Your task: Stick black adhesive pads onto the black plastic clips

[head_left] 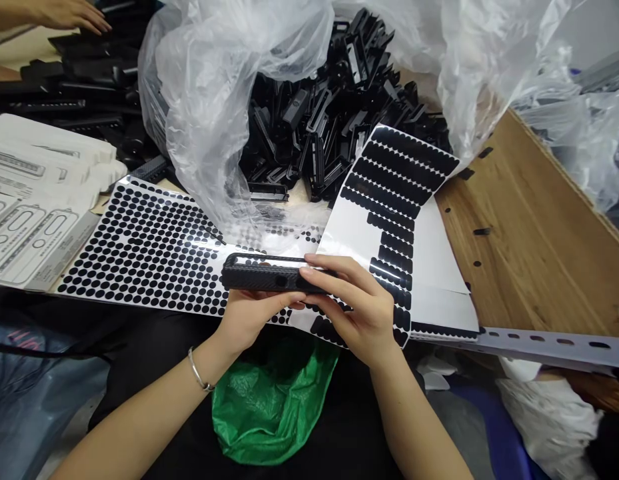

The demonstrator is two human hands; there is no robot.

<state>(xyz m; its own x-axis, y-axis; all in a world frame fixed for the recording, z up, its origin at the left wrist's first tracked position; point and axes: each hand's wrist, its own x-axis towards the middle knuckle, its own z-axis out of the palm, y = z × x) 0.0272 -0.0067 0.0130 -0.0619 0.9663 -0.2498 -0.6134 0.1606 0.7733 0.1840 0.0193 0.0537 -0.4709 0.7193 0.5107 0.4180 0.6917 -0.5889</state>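
A long black plastic case (pixel 254 275) with a textured side and a pale strip along its top is held level between both hands. My left hand (pixel 249 313) grips it from below near the middle. My right hand (pixel 359 300) has its fingers on the top edge and front face at the right end, thumb underneath. Behind the case lies a sheet of round black stickers (pixel 149 247). To the right, partly under my right hand, is a bent sheet of black oblong stickers (pixel 389 177).
Behind stands a heap of black plastic parts (pixel 309 120) in a clear plastic bag (pixel 204 87). Printed cards (pixel 34 220) lie at left. A wooden board (pixel 539 247) is at right, a green bag (pixel 274 413) below. Another person's hand (pixel 79 15) reaches in at top left.
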